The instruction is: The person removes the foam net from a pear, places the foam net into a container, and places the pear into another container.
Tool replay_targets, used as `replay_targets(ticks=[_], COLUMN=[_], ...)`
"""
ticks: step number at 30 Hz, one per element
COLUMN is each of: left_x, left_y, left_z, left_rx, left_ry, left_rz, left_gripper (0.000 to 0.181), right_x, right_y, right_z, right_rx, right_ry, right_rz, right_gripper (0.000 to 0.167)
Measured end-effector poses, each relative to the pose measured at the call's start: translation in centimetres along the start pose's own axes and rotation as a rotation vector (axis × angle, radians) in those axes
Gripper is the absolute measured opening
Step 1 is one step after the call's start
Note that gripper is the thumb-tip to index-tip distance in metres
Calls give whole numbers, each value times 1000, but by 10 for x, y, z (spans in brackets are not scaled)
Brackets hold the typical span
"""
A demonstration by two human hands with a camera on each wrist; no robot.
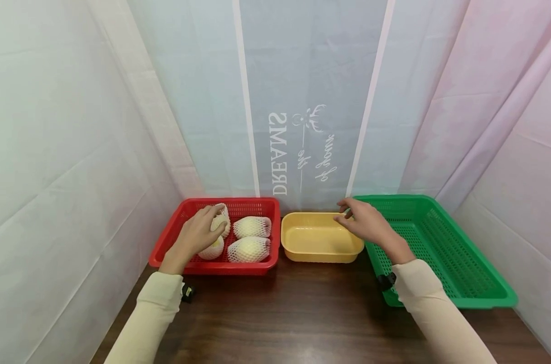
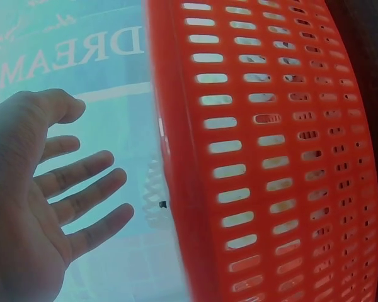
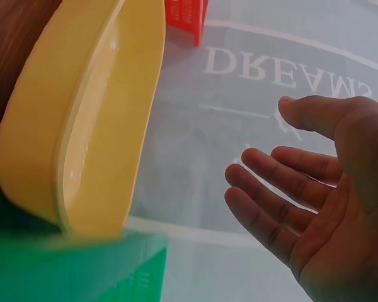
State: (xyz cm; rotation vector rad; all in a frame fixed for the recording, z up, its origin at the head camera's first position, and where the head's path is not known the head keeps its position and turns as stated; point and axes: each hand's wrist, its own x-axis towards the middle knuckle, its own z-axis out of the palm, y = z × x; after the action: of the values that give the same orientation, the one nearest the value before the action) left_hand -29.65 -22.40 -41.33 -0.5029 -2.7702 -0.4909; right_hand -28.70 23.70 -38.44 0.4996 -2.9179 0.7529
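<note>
In the head view my left hand [image 1: 199,231] hovers over the left part of the red basket [image 1: 275,253], above fruits in white foam nets. Two more netted fruits, one behind [image 1: 253,227] and one in front [image 1: 249,249], lie at the basket's right. The left wrist view shows that hand [image 2: 44,182] with fingers spread and nothing held, beside the red basket wall [image 2: 195,189]. My right hand [image 1: 365,221] is over the right end of the yellow tray [image 1: 321,257]; in the right wrist view this hand [image 3: 321,182] is relaxed and holds nothing.
A green basket [image 1: 480,302] stands at the right, close to the yellow tray, with no contents visible. A printed cloth [image 1: 312,76] hangs behind the containers, and pale cloths flank both sides. Brown wooden table [image 1: 280,313] shows in front.
</note>
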Motion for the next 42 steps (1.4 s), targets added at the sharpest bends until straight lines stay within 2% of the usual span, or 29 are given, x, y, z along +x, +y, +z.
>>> replay_targets(ticks=[10,17,26,42], left_x=[2,5,10,24], left_y=[-5,-7,-7,-6], left_z=[1,0,0,0], left_rx=[-4,0,4,14], left_ry=[-37,-73,-71,-136], left_rz=[-41,-72,-73,-135], left_gripper=[55,59,56,60], right_x=[16,24,28,42], right_y=[-16,-25,-37,-57], right_z=[20,36,53,89], right_rx=[61,73,61,139], right_ry=[-13,-9,-20,32], right_rz=[-31,-83,-90,-10], right_gripper=[48,44,38,42])
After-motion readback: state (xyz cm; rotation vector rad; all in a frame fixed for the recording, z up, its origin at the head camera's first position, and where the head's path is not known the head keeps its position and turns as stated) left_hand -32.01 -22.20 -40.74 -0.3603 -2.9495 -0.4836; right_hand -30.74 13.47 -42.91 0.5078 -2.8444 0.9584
